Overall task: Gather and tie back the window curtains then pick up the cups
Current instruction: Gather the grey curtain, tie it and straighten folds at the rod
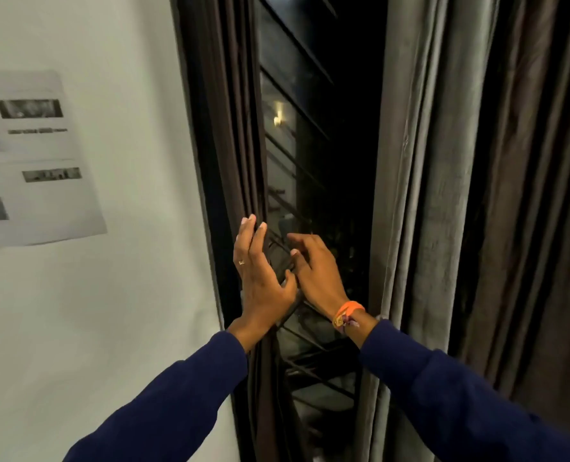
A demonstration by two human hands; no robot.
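My left hand [260, 271] lies flat, fingers straight, against the left curtain [223, 128]. Right hand [316, 271] just beside it, fingers loosely spread, holding nothing; right curtain [443, 195] beyond its wrist.

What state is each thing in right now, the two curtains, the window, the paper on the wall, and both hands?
Left curtain: bunched at the frame, untied.
Right curtain: hanging loose, untied.
Window: uncovered between the curtains, dark outside.
Paper: flat on the wall.
Left hand: fingers straight, at the left curtain's edge.
Right hand: fingers loosely bent, holding nothing.
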